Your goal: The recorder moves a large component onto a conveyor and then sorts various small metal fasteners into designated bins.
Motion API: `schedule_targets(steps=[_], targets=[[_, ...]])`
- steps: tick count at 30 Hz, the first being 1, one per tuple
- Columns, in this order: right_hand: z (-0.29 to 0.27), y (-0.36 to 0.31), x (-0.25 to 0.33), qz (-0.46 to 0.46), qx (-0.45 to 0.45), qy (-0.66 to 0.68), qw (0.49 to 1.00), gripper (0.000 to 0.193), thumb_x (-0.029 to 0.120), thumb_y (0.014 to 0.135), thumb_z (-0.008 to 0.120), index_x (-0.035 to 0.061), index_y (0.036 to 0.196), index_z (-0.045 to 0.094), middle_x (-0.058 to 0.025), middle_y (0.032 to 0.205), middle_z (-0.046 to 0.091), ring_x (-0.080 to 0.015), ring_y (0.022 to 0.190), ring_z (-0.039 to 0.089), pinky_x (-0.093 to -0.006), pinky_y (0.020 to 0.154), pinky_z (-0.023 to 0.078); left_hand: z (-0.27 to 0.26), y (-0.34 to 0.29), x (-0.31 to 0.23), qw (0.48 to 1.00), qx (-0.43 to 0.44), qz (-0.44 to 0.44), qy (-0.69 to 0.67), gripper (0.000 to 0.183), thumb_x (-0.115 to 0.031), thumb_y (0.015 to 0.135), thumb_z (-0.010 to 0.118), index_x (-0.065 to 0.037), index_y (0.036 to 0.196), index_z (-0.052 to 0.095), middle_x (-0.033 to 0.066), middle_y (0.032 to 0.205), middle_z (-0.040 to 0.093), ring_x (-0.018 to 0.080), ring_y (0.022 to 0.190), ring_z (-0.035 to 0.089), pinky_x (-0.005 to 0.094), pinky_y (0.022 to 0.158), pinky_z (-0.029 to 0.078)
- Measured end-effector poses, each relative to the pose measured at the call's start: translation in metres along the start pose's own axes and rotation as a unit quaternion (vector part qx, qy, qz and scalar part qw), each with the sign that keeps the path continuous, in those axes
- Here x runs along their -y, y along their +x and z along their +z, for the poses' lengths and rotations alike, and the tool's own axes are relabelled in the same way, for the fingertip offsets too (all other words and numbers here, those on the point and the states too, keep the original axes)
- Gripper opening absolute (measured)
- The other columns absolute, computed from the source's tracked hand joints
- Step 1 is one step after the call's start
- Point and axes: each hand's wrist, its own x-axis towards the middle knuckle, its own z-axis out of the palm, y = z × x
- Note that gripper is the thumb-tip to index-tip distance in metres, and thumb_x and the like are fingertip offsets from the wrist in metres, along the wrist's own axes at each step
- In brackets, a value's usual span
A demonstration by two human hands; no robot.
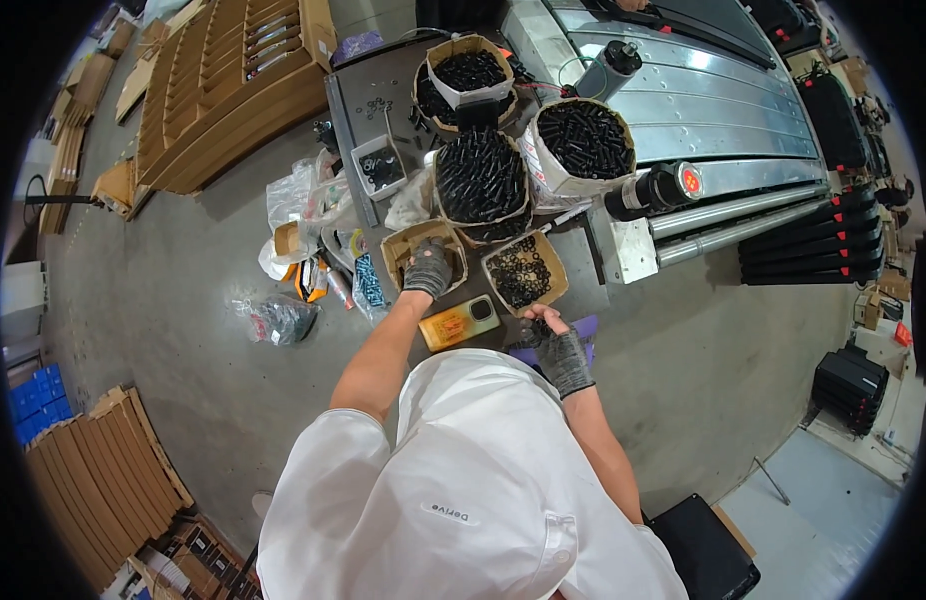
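Note:
My left hand (429, 270), in a grey fingerless glove, reaches into a small open cardboard box (391, 248). Its fingers point down and are partly hidden, so their grip is unclear. My right hand (558, 352), gloved the same way, is closed by the table's near edge, fingertips pinched together. Anything between them is too small to make out. Just beyond it sits a carton of black rings (521, 272). A phone in a yellow-orange case (445, 326) lies between my hands. Farther back, black cylindrical parts (481, 180) fill a larger carton.
More black parts fill a white-sided carton (583, 140) at right. A grey tray (379, 168) holds small pieces. A metal roller conveyor (723, 120) carries black cylindrical devices. Plastic bags (283, 318) lie left of the table. Cardboard dividers (228, 90) stand at far left.

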Motion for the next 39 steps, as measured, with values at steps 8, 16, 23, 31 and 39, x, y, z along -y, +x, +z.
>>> schedule_targets(steps=[8, 16, 23, 31, 39], targets=[[0.006, 0.0, -0.001, -0.014, -0.016, -0.011, 1.0, 0.023, 0.019, 0.089, 0.063, 0.003, 0.105, 0.061, -0.009, 0.097, 0.065, -0.0202, 0.092, 0.063, -0.0332, 0.083, 0.053, -0.002, -0.001, 0.023, 0.976, 0.052, -0.158, -0.142, 0.031, -0.022, 0.08, 0.067, 0.0, 0.102, 0.062, 0.0221, 0.1, 0.065, 0.0376, 0.101, 0.062, 0.0451, 0.088, 0.049], [0.007, 0.0, 0.0, -0.002, -0.013, -0.009, 1.0, 0.021, 0.017, 0.092, 0.059, 0.0017, 0.106, 0.061, -0.0093, 0.101, 0.064, -0.0199, 0.098, 0.061, -0.033, 0.088, 0.052, -0.013, -0.001, -0.01, 0.97, 0.163, -0.168, -0.067, 0.049, -0.027, 0.076, 0.069, -0.002, 0.117, 0.057, 0.0249, 0.118, 0.058, 0.04, 0.114, 0.055, 0.0452, 0.096, 0.046], [0.001, 0.0, 0.002, 0.0, -0.004, -0.017, 1.0, 0.022, 0.018, 0.092, 0.059, 0.0022, 0.107, 0.061, -0.0092, 0.1, 0.064, -0.0199, 0.098, 0.061, -0.0329, 0.087, 0.052, -0.01, -0.008, -0.007, 0.977, 0.166, -0.128, -0.037, 0.047, -0.021, 0.076, 0.064, -0.004, 0.119, 0.057, 0.0236, 0.123, 0.056, 0.0385, 0.115, 0.054, 0.0444, 0.097, 0.045], [0.017, -0.004, 0.007, -0.005, -0.01, -0.004, 1.0, 0.027, 0.019, 0.093, 0.057, 0.0012, 0.113, 0.059, -0.0106, 0.108, 0.063, -0.0219, 0.106, 0.06, -0.034, 0.094, 0.049, -0.004, -0.007, -0.009, 0.992, 0.04, -0.11, -0.038, 0.043, -0.018, 0.075, 0.06, -0.002, 0.115, 0.058, 0.026, 0.115, 0.059, 0.0408, 0.108, 0.057, 0.0469, 0.092, 0.047], [0.035, -0.002, 0.018, 0.007, 0.081, 0.023, 0.996, 0.042, 0.02, 0.094, 0.05, -0.0042, 0.128, 0.049, -0.0191, 0.128, 0.054, -0.029, 0.121, 0.05, -0.0376, 0.107, 0.039, -0.006, 0.001, 0.01, 0.997, 0.049, -0.051, -0.006, 0.032, -0.015, 0.077, 0.063, -0.003, 0.106, 0.063, 0.0204, 0.101, 0.064, 0.0382, 0.097, 0.063, 0.0444, 0.085, 0.051]])
